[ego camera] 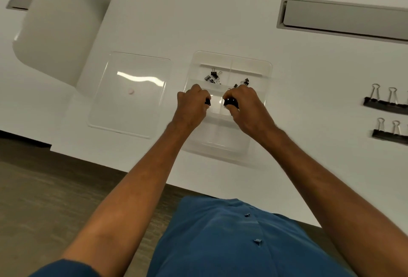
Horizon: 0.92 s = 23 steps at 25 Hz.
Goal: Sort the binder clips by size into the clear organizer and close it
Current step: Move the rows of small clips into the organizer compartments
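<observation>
The clear organizer (266, 67) lies open in the middle of the white desk. Its far left compartment holds several small black binder clips (213, 76); a few more small clips (244, 82) lie in the far right one. Over the organizer's middle row my left hand (192, 103) grips a black binder clip (207, 102), mostly hidden by the fingers. My right hand (245, 105) grips another black binder clip (231, 102) just beside it. The clear lid (130, 93) lies flat to the left of the organizer.
Two rows of large black binder clips (385, 103) (389, 133) stand at the desk's right edge. A grey cable tray (344, 17) is recessed at the back right. A white rounded block (64, 23) rises at the back left. The desk's front edge runs close to my body.
</observation>
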### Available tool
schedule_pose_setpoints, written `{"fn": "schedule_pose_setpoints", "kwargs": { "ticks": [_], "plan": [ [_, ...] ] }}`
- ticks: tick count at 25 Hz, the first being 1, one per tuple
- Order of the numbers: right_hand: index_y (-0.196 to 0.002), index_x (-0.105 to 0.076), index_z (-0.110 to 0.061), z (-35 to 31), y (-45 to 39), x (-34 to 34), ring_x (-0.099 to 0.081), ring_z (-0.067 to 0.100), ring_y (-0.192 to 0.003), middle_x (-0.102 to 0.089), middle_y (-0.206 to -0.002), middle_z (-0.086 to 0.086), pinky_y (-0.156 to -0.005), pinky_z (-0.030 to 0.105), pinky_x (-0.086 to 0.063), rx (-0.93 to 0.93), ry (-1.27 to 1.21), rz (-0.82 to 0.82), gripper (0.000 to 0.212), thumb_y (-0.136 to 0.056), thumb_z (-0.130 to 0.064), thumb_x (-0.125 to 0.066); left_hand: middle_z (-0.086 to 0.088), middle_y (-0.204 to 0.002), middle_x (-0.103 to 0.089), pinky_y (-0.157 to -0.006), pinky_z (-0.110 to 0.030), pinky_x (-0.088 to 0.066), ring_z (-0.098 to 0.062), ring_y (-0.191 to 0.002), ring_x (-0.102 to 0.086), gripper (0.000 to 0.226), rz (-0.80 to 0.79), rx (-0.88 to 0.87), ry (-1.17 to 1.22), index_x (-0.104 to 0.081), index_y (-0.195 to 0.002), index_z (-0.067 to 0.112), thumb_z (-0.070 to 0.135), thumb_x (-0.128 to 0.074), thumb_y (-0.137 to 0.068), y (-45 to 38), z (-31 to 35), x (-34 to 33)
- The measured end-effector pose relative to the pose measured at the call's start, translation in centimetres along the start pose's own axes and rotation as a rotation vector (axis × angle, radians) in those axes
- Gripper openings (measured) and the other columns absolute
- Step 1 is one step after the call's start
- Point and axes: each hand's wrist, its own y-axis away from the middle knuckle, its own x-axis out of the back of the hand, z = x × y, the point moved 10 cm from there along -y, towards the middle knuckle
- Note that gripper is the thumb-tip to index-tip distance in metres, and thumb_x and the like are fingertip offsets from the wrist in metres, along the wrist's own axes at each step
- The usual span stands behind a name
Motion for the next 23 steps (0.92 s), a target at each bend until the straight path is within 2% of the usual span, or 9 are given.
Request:
{"fn": "schedule_pose_setpoints", "kwargs": {
  "ticks": [2,5,8,11,13,15,18,20,23],
  "plan": [
    [-0.112,-0.065,-0.020,-0.4,-0.6,-0.8,-0.048,0.014,-0.104,-0.059,-0.107,-0.003,-0.085,0.026,-0.044,0.002,0.042,-0.028,0.017,-0.097,-0.014,-0.063,-0.002,-0.111,-0.059,-0.084,-0.033,-0.024,-0.021,-0.096,-0.060,0.020,-0.013,-0.010,-0.060,-0.068,-0.111,0.022,0.017,-0.068,-0.092,-0.8,-0.3,-0.6],
    [-0.113,-0.065,-0.019,-1.2,-1.8,-2.2,-0.049,0.017,-0.104,-0.059,-0.108,-0.001,-0.083,0.030,-0.046,0.031,0.117,-0.084,0.017,-0.097,-0.012,-0.062,-0.001,-0.108,-0.061,-0.084,-0.035,-0.026,-0.022,-0.098,-0.060,0.021,-0.008,-0.032,-0.096,-0.068,-0.113,0.024,0.020,-0.065,-0.093,-1.3,-0.6,-0.8],
    [-0.114,-0.064,-0.018,-1.8,-3.1,-3.6,-0.048,0.017,-0.102,-0.058,-0.108,0.000,-0.079,0.028,-0.044,0.075,0.174,-0.119,0.018,-0.097,-0.012,-0.061,0.000,-0.112,-0.062,-0.083,-0.034,-0.026,-0.022,-0.104,-0.057,0.028,0.012,-0.050,-0.089,-0.064,-0.120,0.025,0.027,-0.067,-0.092,-1.3,-0.7,-0.4],
    [-0.113,-0.064,-0.018,-2.3,-4.3,-4.8,-0.049,0.020,-0.102,-0.059,-0.108,0.002,-0.075,0.035,-0.049,0.110,0.246,-0.137,0.019,-0.096,-0.009,-0.062,-0.005,-0.124,-0.060,-0.090,-0.039,-0.038,-0.027,-0.113,-0.054,0.037,0.182,-0.019,-0.031,-0.063,-0.125,0.021,0.029,-0.070,-0.089,0.1,-1.9,1.2],
    [-0.111,-0.063,-0.017,-2.8,-4.8,-5.8,-0.050,0.021,-0.101,-0.059,-0.106,0.003,-0.071,0.040,-0.052,0.154,0.294,-0.154,0.020,-0.094,-0.006,-0.063,-0.007,-0.138,-0.053,-0.100,-0.040,-0.040,-0.027,-0.126,-0.048,0.047,0.255,0.043,0.014,-0.057,-0.132,0.019,0.034,-0.069,-0.089,1.6,-3.0,1.2],
    [-0.109,-0.062,-0.017,-3.3,-5.2,-7.1,-0.050,0.021,-0.097,-0.058,-0.103,0.003,-0.065,0.041,-0.053,0.211,0.339,-0.191,0.022,-0.092,-0.004,-0.066,-0.008,-0.149,-0.044,-0.106,-0.040,-0.039,-0.026,-0.134,-0.042,0.053,0.237,0.096,0.068,-0.052,-0.137,0.017,0.039,-0.067,-0.091,2.5,-3.8,0.2],
    [-0.108,-0.063,-0.014,-3.2,-5.5,-8.6,-0.052,0.022,-0.092,-0.059,-0.101,0.006,-0.059,0.040,-0.053,0.253,0.390,-0.237,0.020,-0.091,-0.006,-0.069,-0.007,-0.154,-0.038,-0.108,-0.039,-0.040,-0.025,-0.137,-0.041,0.053,0.217,0.103,0.112,-0.049,-0.139,0.016,0.039,-0.064,-0.093,2.9,-4.1,-0.7],
    [-0.110,-0.064,-0.013,-2.7,-5.6,-9.0,-0.054,0.024,-0.092,-0.061,-0.103,0.008,-0.060,0.040,-0.054,0.252,0.408,-0.244,0.023,-0.089,-0.008,-0.072,-0.007,-0.155,-0.037,-0.108,-0.039,-0.040,-0.025,-0.136,-0.041,0.051,0.215,0.097,0.118,-0.049,-0.138,0.016,0.039,-0.062,-0.094,2.8,-4.1,-0.8],
    [-0.116,-0.064,-0.014,-2.8,-5.3,-8.8,-0.057,0.025,-0.101,-0.062,-0.114,0.008,-0.065,0.041,-0.057,0.256,0.381,-0.239,0.027,-0.091,-0.012,-0.072,-0.009,-0.155,-0.037,-0.108,-0.041,-0.039,-0.026,-0.137,-0.041,0.051,0.214,0.090,0.101,-0.050,-0.137,0.016,0.040,-0.061,-0.094,2.7,-4.0,-0.8]
  ]
}}
